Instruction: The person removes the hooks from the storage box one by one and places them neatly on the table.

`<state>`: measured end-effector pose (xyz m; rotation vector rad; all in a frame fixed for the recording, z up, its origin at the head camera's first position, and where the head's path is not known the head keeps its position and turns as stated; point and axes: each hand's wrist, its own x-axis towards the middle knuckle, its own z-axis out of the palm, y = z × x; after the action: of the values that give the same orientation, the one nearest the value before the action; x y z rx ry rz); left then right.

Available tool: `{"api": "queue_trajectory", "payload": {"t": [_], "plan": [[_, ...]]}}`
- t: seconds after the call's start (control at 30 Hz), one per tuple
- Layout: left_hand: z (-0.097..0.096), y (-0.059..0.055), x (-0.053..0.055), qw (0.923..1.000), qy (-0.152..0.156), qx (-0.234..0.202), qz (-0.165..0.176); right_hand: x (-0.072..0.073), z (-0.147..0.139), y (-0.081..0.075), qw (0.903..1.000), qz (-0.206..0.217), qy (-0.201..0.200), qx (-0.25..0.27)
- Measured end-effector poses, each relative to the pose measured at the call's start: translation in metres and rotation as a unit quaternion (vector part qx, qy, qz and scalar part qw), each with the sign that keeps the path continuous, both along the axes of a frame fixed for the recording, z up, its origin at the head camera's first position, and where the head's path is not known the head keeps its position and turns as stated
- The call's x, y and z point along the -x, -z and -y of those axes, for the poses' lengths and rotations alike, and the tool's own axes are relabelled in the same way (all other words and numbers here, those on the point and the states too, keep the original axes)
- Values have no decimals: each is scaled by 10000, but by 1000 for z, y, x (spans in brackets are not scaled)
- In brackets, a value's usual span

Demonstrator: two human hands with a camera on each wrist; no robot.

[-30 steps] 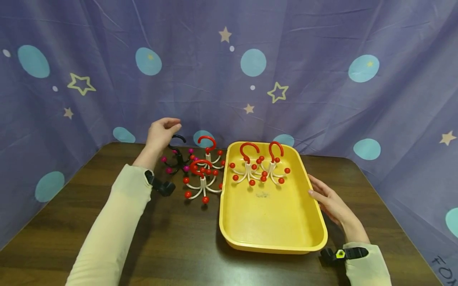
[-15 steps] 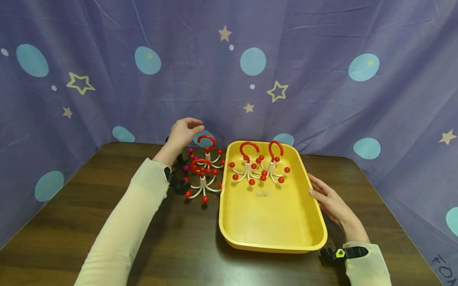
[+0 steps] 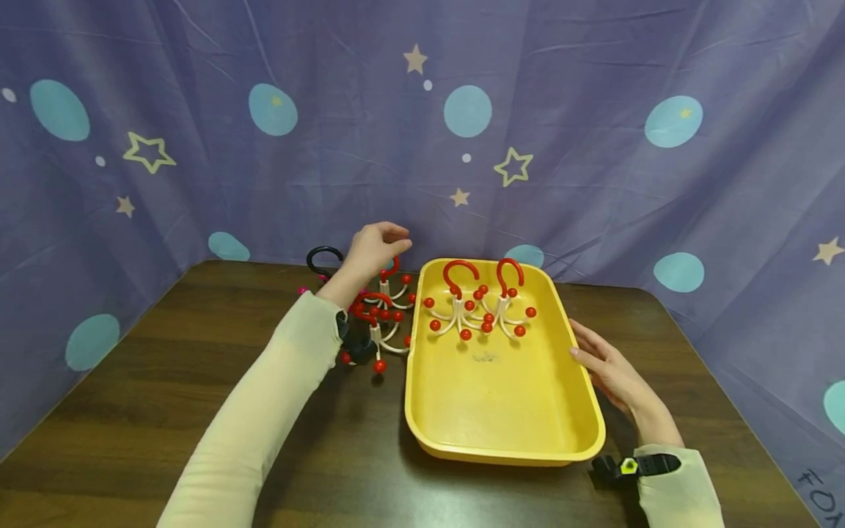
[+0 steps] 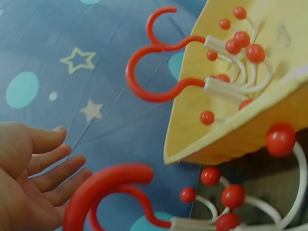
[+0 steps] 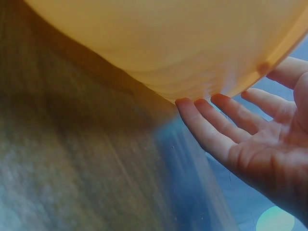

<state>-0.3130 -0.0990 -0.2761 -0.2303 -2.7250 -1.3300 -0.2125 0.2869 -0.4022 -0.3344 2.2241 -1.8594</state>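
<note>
My left hand (image 3: 371, 253) hovers at the top of the red hook of the rear hanger (image 3: 385, 287), thumb and fingers apart in the left wrist view and holding nothing. That hanger has white curved arms tipped with red balls. A like hanger (image 3: 375, 337) stands in front of it, partly behind my wrist. To the left, a black hanger (image 3: 323, 257) with magenta balls is mostly hidden by my arm. Two more red-and-white hangers (image 3: 458, 312) stand in the yellow tray (image 3: 495, 411). My right hand (image 3: 614, 374) touches the tray's right side, fingers nearly straight against the outer wall.
The brown wooden table (image 3: 317, 469) carries the tray and the loose hangers. A purple curtain (image 3: 370, 147) with stars and blue ovals hangs right behind the table. The tray's left rim (image 3: 411, 367) stands close beside the loose hangers.
My left hand has moved right, from above the black hanger to the hook of the rear red-and-white one. The right hand and the tray have stayed in place.
</note>
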Motion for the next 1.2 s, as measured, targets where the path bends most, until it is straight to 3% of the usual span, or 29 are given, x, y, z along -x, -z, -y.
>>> {"api": "queue_trajectory", "payload": {"t": [0.27,0.57,0.9,1.2], "plan": [[-23,5,0,9997,200,-29,169,1,-1,1,10000,-2,-45,83],[-47,15,-1,9988,474,-88,124,2,-2,0,10000,-1,-14,32],[-65,31,0,9983,562,11,146,2,-2,1,10000,36,30,-58],[-77,36,-2,9984,544,89,118,2,-2,2,9999,77,45,52]]}}
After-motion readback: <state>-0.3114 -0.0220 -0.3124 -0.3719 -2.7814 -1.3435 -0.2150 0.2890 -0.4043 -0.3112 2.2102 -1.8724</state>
